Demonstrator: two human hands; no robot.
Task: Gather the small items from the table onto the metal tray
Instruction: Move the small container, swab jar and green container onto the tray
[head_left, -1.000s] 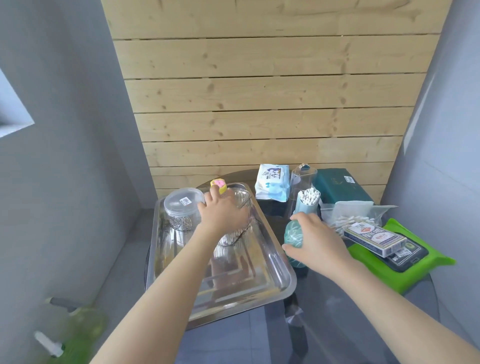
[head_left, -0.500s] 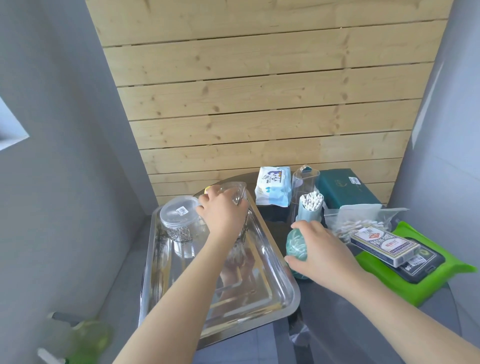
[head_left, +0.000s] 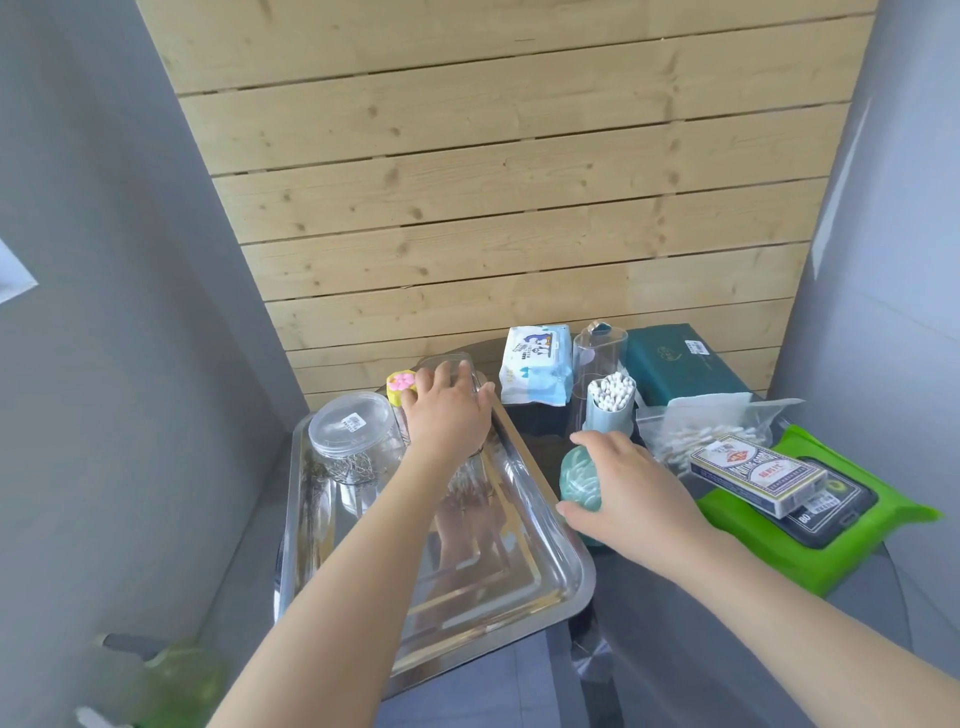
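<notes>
Since before: left hand (head_left: 447, 410) shifts back along clear container (head_left: 457, 371) | metal tray (head_left: 545, 566): lidded jar (head_left: 353, 441) parked far-left, leaving room | right hand (head_left: 628, 493) cupped round teal bottle (head_left: 579, 475) on bench (head_left: 675, 623), beside tray, likely to lift it across.

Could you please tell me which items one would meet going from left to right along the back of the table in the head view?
Lidded clear jar → yellow eraser → wipes pack → cotton swab holder → dark green box.
</notes>
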